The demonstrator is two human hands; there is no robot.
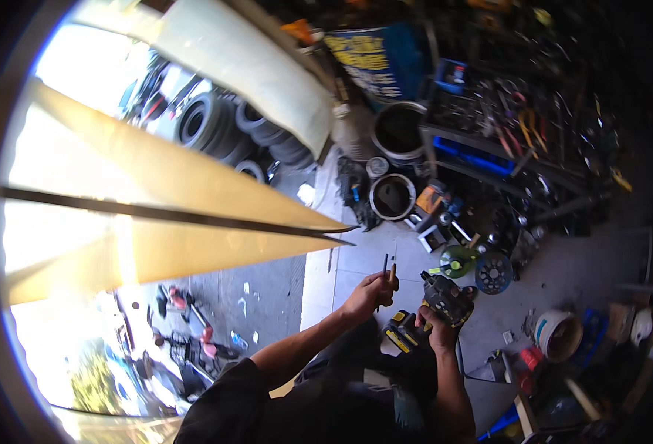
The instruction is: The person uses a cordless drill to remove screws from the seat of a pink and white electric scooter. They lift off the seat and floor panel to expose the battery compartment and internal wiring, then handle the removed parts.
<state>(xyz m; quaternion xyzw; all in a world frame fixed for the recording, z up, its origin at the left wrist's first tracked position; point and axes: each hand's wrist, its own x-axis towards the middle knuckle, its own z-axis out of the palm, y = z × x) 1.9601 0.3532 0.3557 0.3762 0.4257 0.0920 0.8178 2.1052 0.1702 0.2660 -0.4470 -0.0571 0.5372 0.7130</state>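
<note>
In the lower middle, my left hand (371, 294) is closed around a thin dark rod (386, 263) and a brass-coloured rod (394, 272) that looks like a drill bit. Both stick up past the fingers, nearly side by side. To its right, my right hand (439, 334) grips a dark cordless power tool (448, 299), its nose tilted toward the upper left. A yellow-and-black battery pack (400, 331) shows just left of that fist; whether it joins the handle is hard to see. The rods and the tool are apart.
Beyond the hands stand buckets of dark liquid (392, 197), a green round bottle (457, 261) and a perforated disc (494, 273). A rack of hand tools (482, 140) fills the upper right. A white bucket (558, 334) sits at right. Stacked tires (199, 126) and yellowish sheeting (193, 177) lie left.
</note>
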